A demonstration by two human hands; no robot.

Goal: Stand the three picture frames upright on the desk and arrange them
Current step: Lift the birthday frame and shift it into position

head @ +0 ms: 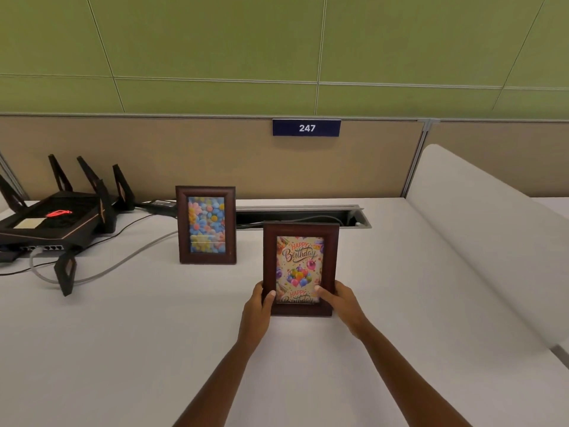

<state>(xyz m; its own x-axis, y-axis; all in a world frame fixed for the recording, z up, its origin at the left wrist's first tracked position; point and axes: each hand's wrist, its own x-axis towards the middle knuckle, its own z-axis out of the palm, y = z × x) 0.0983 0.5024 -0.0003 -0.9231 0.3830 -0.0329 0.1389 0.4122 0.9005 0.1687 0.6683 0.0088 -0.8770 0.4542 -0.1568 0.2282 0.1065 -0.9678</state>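
- A recessed cable tray (363, 217) is seen set into the white desk (123, 334) along its rear edge, lid raised; dark cables are visible lying inside it.
- A blue plate (306, 128) on the beige partition is read as "247".
- The birthday frame (300, 268), dark wood, is held upright with its lower edge at the desk surface; whether it rests fully on the desk cannot be told. Its card is read as "HAPPY Birthday" over coloured balloons, with the same words partly repeated at the bottom.
- The left hand (261, 300) is closed on the frame's lower left edge, thumb laid across the front.
- The right hand (338, 298) is closed on the lower right edge, thumb pressed on the glass.
- The flower frame (205, 224) is seen standing upright by itself, behind and to the left of the held frame, well apart from both hands.
- A third frame is not observed in view.
- A black router (52, 218) with upright antennas and a red glowing logo is noted at far left, cables trailing from it across the desk.
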